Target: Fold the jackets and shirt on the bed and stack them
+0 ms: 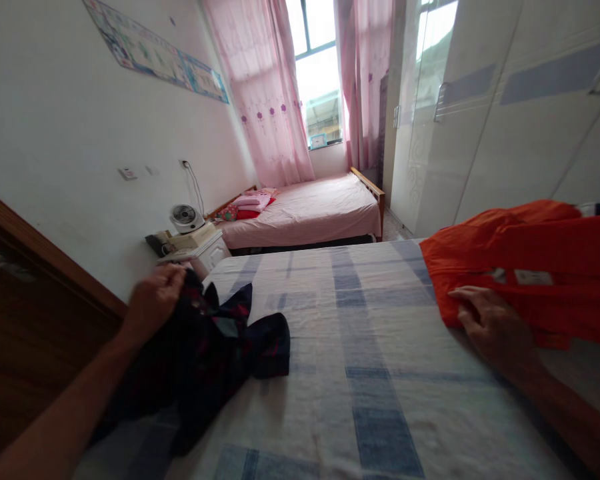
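Observation:
My left hand [157, 293] is closed on the upper edge of a dark plaid shirt [225, 343]. The shirt hangs and spreads in loose folds over the left side of the near bed, its collar facing right. At the right, my right hand [497, 327] has its fingers stretched out, thumb a little apart, and lies against the lower edge of an orange garment [540, 247]. Whether it presses on the cloth cannot be told. The orange garment bears a whitish label and runs out of view on the right.
The near bed [320, 427] has a white and blue patterned sheet. Beyond it stands a second bed [310, 207] with folded pink cloths [254, 200]. A small fan [185, 217] sits on a bedside cabinet [203, 250]. A wardrobe [470, 127] lines the right wall.

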Motion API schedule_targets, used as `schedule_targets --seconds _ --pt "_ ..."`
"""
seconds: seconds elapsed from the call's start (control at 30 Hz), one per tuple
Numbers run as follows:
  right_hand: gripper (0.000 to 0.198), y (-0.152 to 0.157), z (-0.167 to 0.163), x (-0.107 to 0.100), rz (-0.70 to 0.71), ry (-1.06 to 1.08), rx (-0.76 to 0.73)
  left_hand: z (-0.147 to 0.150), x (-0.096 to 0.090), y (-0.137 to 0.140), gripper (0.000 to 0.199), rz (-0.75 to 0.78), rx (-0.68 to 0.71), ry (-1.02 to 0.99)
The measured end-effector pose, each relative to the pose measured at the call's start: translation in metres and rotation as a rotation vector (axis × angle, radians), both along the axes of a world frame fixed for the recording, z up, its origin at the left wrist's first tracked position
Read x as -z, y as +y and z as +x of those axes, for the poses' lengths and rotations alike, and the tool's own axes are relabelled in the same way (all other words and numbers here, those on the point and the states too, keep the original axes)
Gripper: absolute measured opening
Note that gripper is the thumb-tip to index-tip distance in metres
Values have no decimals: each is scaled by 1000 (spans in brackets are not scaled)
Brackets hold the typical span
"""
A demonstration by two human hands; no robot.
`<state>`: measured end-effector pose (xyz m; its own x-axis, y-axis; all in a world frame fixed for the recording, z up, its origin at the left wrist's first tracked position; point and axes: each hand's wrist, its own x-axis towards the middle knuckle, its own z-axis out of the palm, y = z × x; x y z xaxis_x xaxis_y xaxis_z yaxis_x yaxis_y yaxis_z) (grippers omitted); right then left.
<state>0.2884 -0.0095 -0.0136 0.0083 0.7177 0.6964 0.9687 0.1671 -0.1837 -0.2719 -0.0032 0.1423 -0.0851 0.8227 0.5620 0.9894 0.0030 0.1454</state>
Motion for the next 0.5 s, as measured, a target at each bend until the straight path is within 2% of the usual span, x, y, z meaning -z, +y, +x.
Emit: schedule_targets --seconds 0.1,0.17,0.23,0.27,0.33,0.4,0.47,0.5 --pt "29 -1 0 1 -29 -2 4 21 47 -11 24 -152 23 37" --pt "28 -1 0 1 -46 5 -2 35 75 -24 33 -233 -6 148" --pt "28 -1 -1 0 -54 11 -12 44 90 -35 44 -296 -48 321" --pt "28 -1 -1 0 -55 12 -16 46 91 -39 47 -332 -66 397" --pt "28 -1 -1 1 -58 3 -21 42 77 -39 42 -406 -111 450" --pt "28 0 0 2 -66 -10 -24 28 43 -32 34 -422 -165 410" --pt "29 0 0 2 -80 -17 -24 5 -3 -24 34 -304 -255 378" --pt "29 0 0 3 -84 -18 -23 -8 -26 -23 37 -152 -329 340"
